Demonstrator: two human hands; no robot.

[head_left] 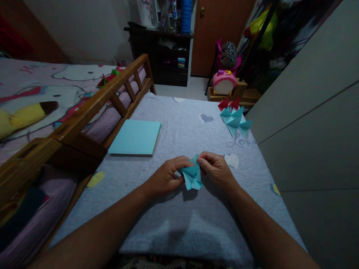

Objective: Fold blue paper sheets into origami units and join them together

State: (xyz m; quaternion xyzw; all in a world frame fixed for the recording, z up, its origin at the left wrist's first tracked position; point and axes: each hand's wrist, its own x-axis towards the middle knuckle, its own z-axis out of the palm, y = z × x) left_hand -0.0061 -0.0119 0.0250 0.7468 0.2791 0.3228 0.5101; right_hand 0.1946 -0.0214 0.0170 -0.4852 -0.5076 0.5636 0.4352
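A light-blue folded paper piece [192, 175] is held a little above the cloth-covered surface, between my two hands. My left hand [171, 173] pinches its left side, thumb below and fingers above. At its upper right, my right hand [215, 168] grips a pointed tip between thumb and fingers. Several folds and flaps spread out toward me at the paper's lower end. To the left of my hands lies a stack of light-blue square paper [136, 137]. Finished-looking blue folded pieces [234, 118] sit at the far right, with red folded pieces [228, 104] just behind them.
A wooden rail [103, 101] runs along the left, with a bed [70, 80] beyond it. A pale cabinet wall [314, 123] borders the right side. Past the far edge stand a dark shelf [159, 56], a pink toy case [224, 82] and a wooden door [218, 37].
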